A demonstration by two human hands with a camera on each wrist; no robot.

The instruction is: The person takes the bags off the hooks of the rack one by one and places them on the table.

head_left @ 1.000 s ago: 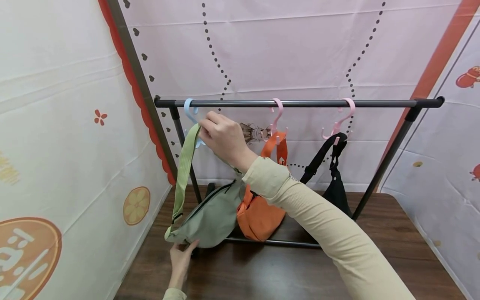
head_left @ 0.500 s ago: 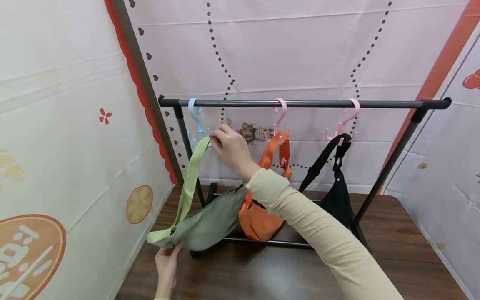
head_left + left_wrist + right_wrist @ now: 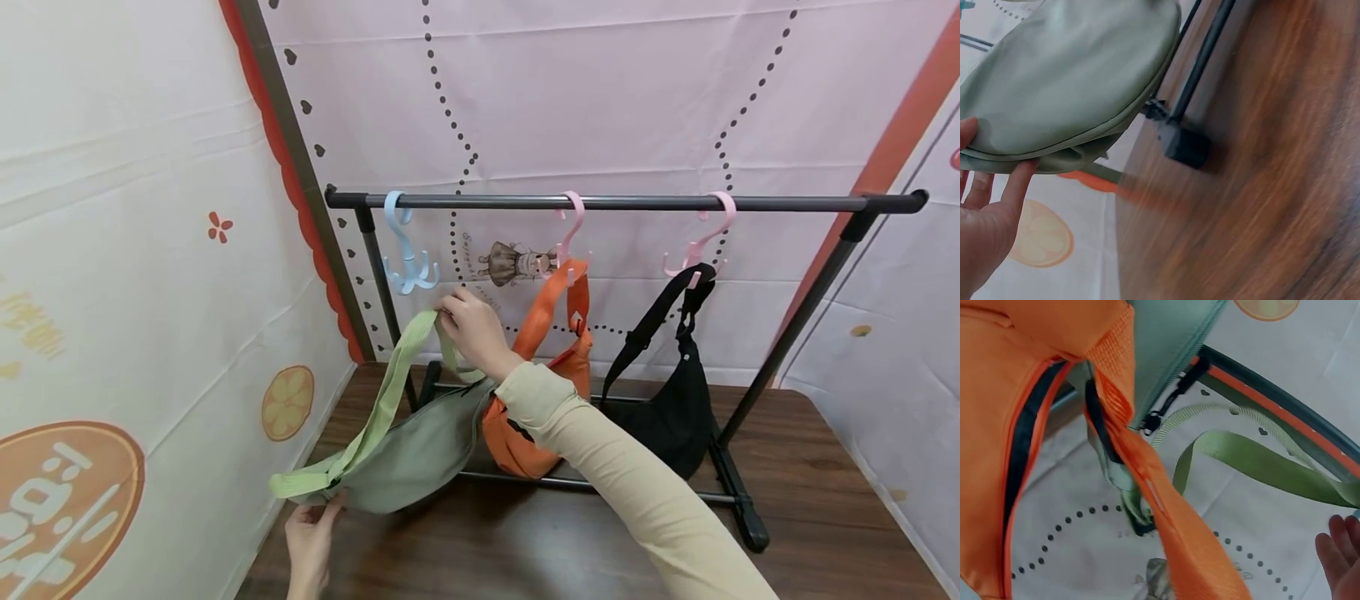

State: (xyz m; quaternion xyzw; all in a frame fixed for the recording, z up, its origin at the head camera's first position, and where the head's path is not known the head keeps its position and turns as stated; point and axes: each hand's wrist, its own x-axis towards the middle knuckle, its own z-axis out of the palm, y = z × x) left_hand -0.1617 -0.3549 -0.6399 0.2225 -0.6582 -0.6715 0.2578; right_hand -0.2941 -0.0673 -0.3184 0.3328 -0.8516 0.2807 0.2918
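Note:
A grey-green waist bag (image 3: 423, 454) is held up between my two hands, its light green strap (image 3: 386, 400) looping above it. My right hand (image 3: 476, 333) pinches the top of that strap, below and right of a light blue hook (image 3: 410, 271) on the rail. At the bag's lower left end, my left hand (image 3: 309, 542) grips the fabric. In the left wrist view, the thumb and fingers of the left hand (image 3: 991, 225) lie on either side of the bag's edge. The right wrist view shows the strap (image 3: 1266, 469) running toward the fingertips of my right hand (image 3: 1341, 553).
A black rack (image 3: 637, 202) stands on the brown wood table (image 3: 487, 558). An orange bag (image 3: 517, 442) hangs from a pink hook (image 3: 573, 225) right beside the green bag. Farther right, a black bag (image 3: 667, 417) hangs from another pink hook (image 3: 712, 237). Printed cloth walls (image 3: 150, 208) enclose the table.
My right hand has moved down and right with the strap, away from the blue hook, which now shows fully. My left hand has drawn the bag's end left and down.

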